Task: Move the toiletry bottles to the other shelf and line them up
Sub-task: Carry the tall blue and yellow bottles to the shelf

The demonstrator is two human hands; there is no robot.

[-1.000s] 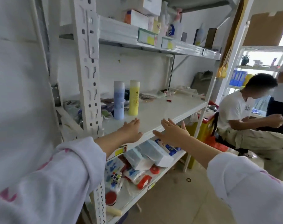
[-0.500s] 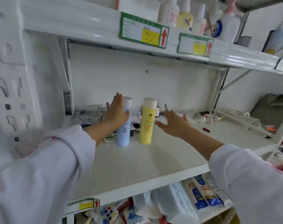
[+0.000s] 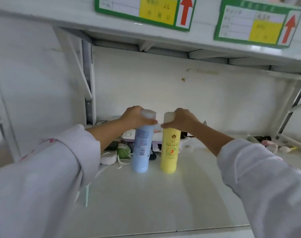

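Two tall bottles stand upright side by side on the white middle shelf. The blue bottle is on the left and has a pale cap and a barcode label. My left hand grips it around the neck just below the cap. The yellow bottle stands to its right, a small gap apart. My right hand wraps around its top, thumb across the front. Both bottle bases rest on the shelf.
Small clutter lies behind and left of the bottles: a green round item, a white object, dark bits. More small items sit at the far right. The upper shelf edge with green-yellow labels hangs close overhead.
I have moved in closer to the shelf. My left hand has closed round the blue bottle's neck, and my right hand went from open beside the yellow bottle to gripping its top.
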